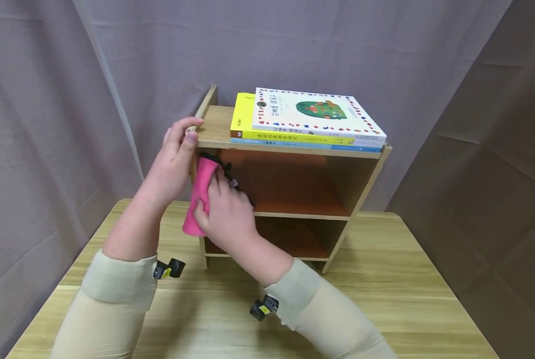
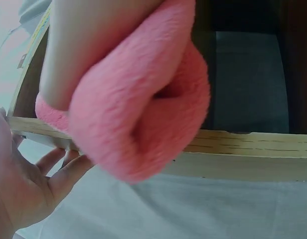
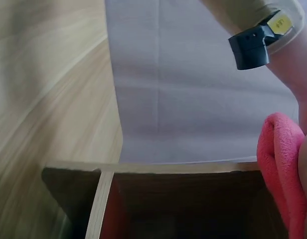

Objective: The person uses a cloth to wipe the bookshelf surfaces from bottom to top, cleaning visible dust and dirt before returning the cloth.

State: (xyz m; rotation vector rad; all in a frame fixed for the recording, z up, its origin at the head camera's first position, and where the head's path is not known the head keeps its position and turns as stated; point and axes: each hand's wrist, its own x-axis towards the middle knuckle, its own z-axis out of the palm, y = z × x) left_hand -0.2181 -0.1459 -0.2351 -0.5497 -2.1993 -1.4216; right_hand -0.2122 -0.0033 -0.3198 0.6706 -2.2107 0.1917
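A small wooden shelf with open compartments stands on the table. My left hand grips its upper left corner, fingers over the side panel's edge; in the left wrist view some fingertips touch the panel's outer face. A pink fluffy cloth, folded over, is held in my right hand against the front edge of the left side panel. The cloth appears as a thick loop in the left wrist view. Dark material with a small pale tag shows behind my right fingers; its kind is unclear.
Several books lie stacked on the shelf's top, a white picture-covered book uppermost and a yellow one under it. The wooden table extends around the shelf. Grey curtains hang behind and at both sides.
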